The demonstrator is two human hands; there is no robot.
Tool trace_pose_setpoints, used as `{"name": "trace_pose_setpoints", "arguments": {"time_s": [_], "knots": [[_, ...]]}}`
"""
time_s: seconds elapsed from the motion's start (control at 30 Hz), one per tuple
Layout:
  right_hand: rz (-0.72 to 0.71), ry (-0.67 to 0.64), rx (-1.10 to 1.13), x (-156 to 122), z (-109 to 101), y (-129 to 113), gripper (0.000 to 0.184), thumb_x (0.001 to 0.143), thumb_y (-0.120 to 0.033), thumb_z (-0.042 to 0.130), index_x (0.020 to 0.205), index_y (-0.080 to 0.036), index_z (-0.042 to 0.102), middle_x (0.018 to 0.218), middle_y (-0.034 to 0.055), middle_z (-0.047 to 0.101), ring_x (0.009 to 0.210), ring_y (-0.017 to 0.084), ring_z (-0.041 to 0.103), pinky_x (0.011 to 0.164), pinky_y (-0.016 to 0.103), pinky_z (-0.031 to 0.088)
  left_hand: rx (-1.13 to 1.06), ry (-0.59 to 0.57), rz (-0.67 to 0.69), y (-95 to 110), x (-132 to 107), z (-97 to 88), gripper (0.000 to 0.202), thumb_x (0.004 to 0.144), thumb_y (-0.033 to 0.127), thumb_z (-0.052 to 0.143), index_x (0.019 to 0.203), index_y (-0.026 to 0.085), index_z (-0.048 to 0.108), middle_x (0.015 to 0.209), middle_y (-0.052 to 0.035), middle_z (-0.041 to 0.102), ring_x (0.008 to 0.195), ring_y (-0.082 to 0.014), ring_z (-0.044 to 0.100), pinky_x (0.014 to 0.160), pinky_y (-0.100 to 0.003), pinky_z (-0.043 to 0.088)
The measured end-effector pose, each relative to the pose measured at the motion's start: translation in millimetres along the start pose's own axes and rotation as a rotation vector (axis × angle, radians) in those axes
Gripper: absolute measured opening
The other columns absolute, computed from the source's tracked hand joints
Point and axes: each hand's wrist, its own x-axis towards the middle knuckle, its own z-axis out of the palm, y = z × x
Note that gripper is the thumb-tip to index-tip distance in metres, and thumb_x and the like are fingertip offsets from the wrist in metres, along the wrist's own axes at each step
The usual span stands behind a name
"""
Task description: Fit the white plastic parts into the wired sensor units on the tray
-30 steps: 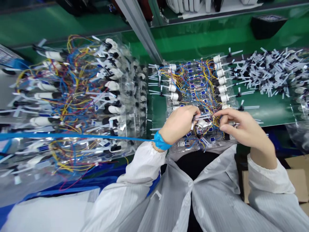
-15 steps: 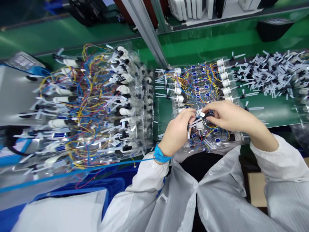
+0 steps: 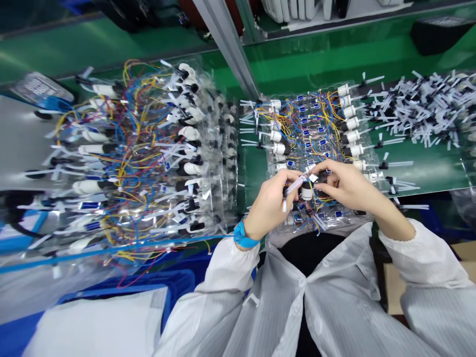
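On my feed, the left hand [image 3: 273, 196] grips a few pale strips [image 3: 295, 184], and the right hand [image 3: 345, 183] pinches a small white tag [image 3: 313, 178] between thumb and forefinger. Just below the tag I see a white cylinder [image 3: 307, 192]; I can't tell if either hand touches it. All this sits over the clear tray [image 3: 366, 218] at the front edge of the bench [image 3: 399, 171]. A strip pile [image 3: 420, 109] lies towards the bench's back right corner.

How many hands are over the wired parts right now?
2: the left hand, holding white strips, and the right hand, across a white cylinder from it.
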Motion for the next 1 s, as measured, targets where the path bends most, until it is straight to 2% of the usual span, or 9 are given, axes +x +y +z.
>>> {"name": "trace_pose_setpoints", "arguments": {"time_s": [0.1, 0.17, 0.23, 0.3, 0.4, 0.53, 0.73, 0.87, 1.0], "knots": [[0.024, -0.025, 0.010, -1.2, 3.6, 3.2, 0.020, 0.098, -0.031, 0.073, 0.115, -0.022, 0.069, 0.064, -0.0064, 0.059, 0.056, 0.013, 0.052, 0.062, 0.029, 0.039, -0.044, -0.013, -0.047, 0.1, 0.9, 0.0, 0.009, 0.110, 0.027, 0.054, 0.105, 0.022, 0.059, 0.090, -0.0034, 0.076, 0.089, -0.0179, 0.075, 0.082, -0.032, 0.056], [0.008, 0.021, 0.001, -2.1, 3.9, 3.7, 0.019, 0.099, -0.034, 0.073, 0.113, -0.021, 0.071, 0.060, -0.0074, 0.054, 0.055, 0.013, 0.050, 0.062, 0.029, 0.038, -0.041, -0.007, -0.036, 0.3, 1.9, -0.3, 0.010, 0.109, 0.027, 0.055, 0.104, 0.021, 0.060, 0.097, -0.0053, 0.076, 0.094, -0.0185, 0.075, 0.085, -0.033, 0.057], [-0.012, 0.082, -0.030, -3.4, 2.4, 2.3, 0.019, 0.099, -0.036, 0.074, 0.112, -0.022, 0.074, 0.063, -0.0056, 0.058, 0.056, 0.013, 0.050, 0.063, 0.030, 0.039, -0.002, 0.014, -0.006, 0.2, 2.9, -0.5, 0.011, 0.108, 0.027, 0.058, 0.101, 0.020, 0.063, 0.119, -0.0107, 0.074, 0.102, -0.0194, 0.073, 0.089, -0.035, 0.058], [-0.028, 0.129, -0.057, -4.8, -0.2, -0.8, 0.018, 0.099, -0.036, 0.074, 0.111, -0.023, 0.078, 0.071, -0.0024, 0.064, 0.058, 0.013, 0.051, 0.064, 0.030, 0.041, 0.057, 0.045, 0.032, -0.1, 3.4, -0.5, 0.009, 0.106, 0.025, 0.062, 0.101, 0.019, 0.067, 0.130, -0.0130, 0.068, 0.105, -0.0195, 0.071, 0.092, -0.036, 0.059], [-0.035, 0.169, -0.059, -6.5, -4.4, -6.7, 0.017, 0.098, -0.036, 0.075, 0.108, -0.023, 0.080, 0.082, 0.0015, 0.072, 0.062, 0.014, 0.055, 0.065, 0.031, 0.043, 0.119, 0.069, 0.100, -1.0, 3.2, -0.6, 0.006, 0.103, 0.022, 0.065, 0.104, 0.019, 0.071, 0.117, -0.0101, 0.068, 0.107, -0.0198, 0.068, 0.094, -0.036, 0.057], [0.032, 0.175, -0.018, -7.4, -7.7, -10.2, 0.020, 0.097, -0.039, 0.076, 0.105, -0.022, 0.080, 0.072, 0.0003, 0.069, 0.061, 0.015, 0.055, 0.063, 0.030, 0.044, 0.104, -0.016, 0.161, -0.5, 3.0, -1.7, 0.008, 0.103, 0.018, 0.064, 0.108, 0.020, 0.071, 0.106, -0.0072, 0.072, 0.101, -0.0191, 0.068, 0.091, -0.034, 0.056], [0.094, 0.171, 0.082, -8.4, -8.4, -5.8, 0.023, 0.099, -0.042, 0.072, 0.104, -0.021, 0.080, 0.089, 0.0046, 0.079, 0.067, 0.015, 0.062, 0.063, 0.030, 0.047, 0.104, -0.058, 0.114, 3.8, 5.5, -1.2, 0.005, 0.103, 0.021, 0.066, 0.105, 0.019, 0.070, 0.098, -0.0050, 0.076, 0.090, -0.0172, 0.070, 0.083, -0.030, 0.054], [0.087, 0.186, 0.070, -8.0, -9.7, -5.7, 0.019, 0.098, -0.038, 0.074, 0.104, -0.021, 0.081, 0.091, 0.0044, 0.080, 0.068, 0.016, 0.063, 0.067, 0.031, 0.050, 0.119, -0.062, 0.097, 4.1, 6.1, 0.0, 0.006, 0.102, 0.021, 0.067, 0.104, 0.019, 0.073, 0.097, -0.0049, 0.077, 0.089, -0.0172, 0.072, 0.083, -0.029, 0.055], [0.081, 0.192, 0.043, -7.8, -11.2, -7.3, 0.015, 0.097, -0.035, 0.074, 0.102, -0.023, 0.081, 0.091, 0.0044, 0.080, 0.068, 0.016, 0.063, 0.067, 0.032, 0.051, 0.092, -0.029, 0.005, 2.3, 7.5, 1.6, 0.017, 0.102, 0.020, 0.064, 0.116, 0.019, 0.074, 0.098, -0.0045, 0.081, 0.088, -0.0180, 0.075, 0.085, -0.030, 0.056]]}}
